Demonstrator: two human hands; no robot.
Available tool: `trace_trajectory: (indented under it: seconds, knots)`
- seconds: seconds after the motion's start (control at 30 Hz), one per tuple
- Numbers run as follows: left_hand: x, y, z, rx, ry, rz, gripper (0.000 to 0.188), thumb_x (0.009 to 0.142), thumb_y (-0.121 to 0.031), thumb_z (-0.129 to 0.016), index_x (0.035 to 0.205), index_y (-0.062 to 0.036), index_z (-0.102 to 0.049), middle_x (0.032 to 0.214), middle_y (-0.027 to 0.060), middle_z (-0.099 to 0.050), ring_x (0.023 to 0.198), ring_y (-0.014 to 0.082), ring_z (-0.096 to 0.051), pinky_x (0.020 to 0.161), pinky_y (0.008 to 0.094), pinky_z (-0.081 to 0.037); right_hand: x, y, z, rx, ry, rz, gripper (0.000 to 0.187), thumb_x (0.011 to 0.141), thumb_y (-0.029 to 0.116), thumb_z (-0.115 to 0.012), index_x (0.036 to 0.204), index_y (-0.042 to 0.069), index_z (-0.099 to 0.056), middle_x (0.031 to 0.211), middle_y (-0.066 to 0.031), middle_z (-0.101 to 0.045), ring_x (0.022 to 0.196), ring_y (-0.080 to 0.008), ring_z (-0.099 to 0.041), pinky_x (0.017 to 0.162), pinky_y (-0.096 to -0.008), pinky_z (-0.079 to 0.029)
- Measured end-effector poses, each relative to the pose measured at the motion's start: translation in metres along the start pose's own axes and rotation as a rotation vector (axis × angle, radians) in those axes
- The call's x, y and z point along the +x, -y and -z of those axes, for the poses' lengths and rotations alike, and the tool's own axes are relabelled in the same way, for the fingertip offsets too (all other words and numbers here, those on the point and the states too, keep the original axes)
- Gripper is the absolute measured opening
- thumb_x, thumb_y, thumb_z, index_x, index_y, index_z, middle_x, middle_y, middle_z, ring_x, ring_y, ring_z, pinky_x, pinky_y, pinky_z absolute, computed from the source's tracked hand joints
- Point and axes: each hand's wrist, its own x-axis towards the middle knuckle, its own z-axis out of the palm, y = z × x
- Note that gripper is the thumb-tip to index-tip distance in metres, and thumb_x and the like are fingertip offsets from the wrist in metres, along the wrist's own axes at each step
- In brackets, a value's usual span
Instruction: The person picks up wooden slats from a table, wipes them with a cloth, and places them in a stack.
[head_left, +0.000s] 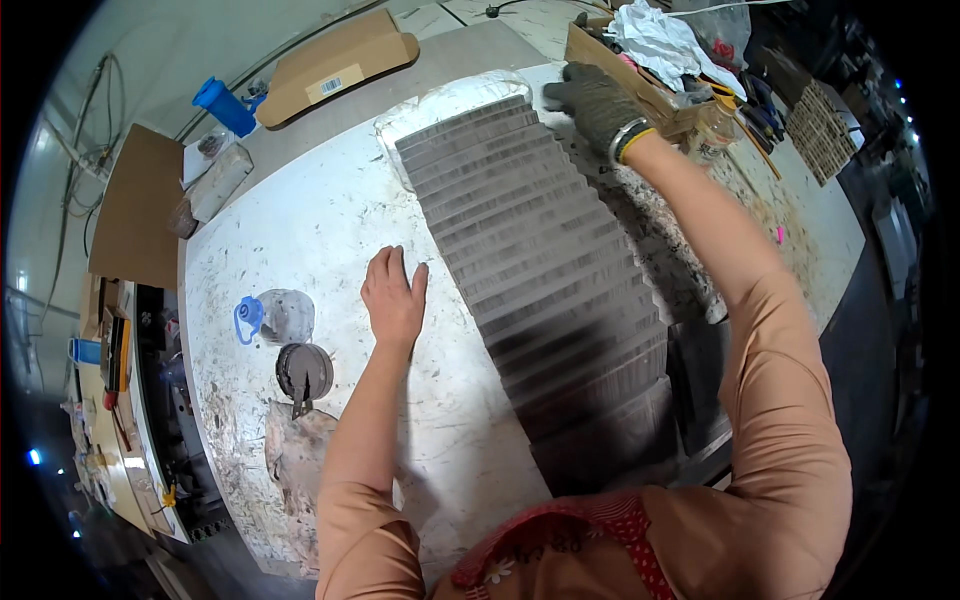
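Observation:
A long row of overlapping dark grey strips runs across the white table from its far side toward my body. My left hand is bare and lies flat on the tabletop left of the strips, fingers stretched, holding nothing. My right hand wears a dark grey work glove and reaches to the far right end of the row. Its fingers point left, partly apart, close to the last strip; I see nothing held in them. A crumpled white wrapping lies around the row's far end.
Left on the table stand a round tin with dark contents and a clear container with a blue handled cap. A flattened cardboard box and blue bottle stand behind. A cardboard box of tools and a jar flank my right arm.

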Motion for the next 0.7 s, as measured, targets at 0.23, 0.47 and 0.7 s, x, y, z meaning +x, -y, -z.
trace_trajectory:
  seconds: [0.23, 0.47, 0.7]
  knots:
    - [0.001, 0.001, 0.000, 0.030, -0.008, -0.012, 0.048, 0.090, -0.033, -0.060, 0.127, -0.0031, -0.054, 0.131, 0.0136, -0.051, 0.125, 0.0302, -0.045, 0.102, 0.0449, -0.034, 0.000, 0.009, -0.004, 0.028, 0.032, -0.010, 0.035, 0.080, 0.004, -0.061, 0.112, 0.018, -0.067, 0.107, -0.0155, -0.059, 0.103, -0.0344, -0.058, 0.089, -0.0418, -0.048]
    - [0.001, 0.003, -0.002, 0.028, -0.012, 0.000, 0.050, 0.088, -0.033, -0.062, 0.127, -0.0033, -0.053, 0.131, 0.0127, -0.051, 0.124, 0.0288, -0.046, 0.100, 0.0450, -0.035, 0.002, 0.031, 0.003, 0.086, -0.007, 0.075, 0.032, 0.084, 0.010, -0.060, 0.116, 0.015, -0.063, 0.112, -0.0165, -0.057, 0.108, -0.0343, -0.056, 0.091, -0.0407, -0.046]
    - [0.000, 0.006, 0.000, 0.033, -0.052, -0.002, 0.048, 0.089, -0.034, -0.061, 0.126, -0.0035, -0.054, 0.130, 0.0147, -0.052, 0.122, 0.0312, -0.048, 0.099, 0.0450, -0.037, 0.023, 0.051, 0.017, 0.071, -0.028, 0.022, 0.020, 0.086, 0.017, -0.059, 0.105, 0.013, -0.064, 0.104, -0.0184, -0.057, 0.099, -0.0359, -0.056, 0.089, -0.0419, -0.046]
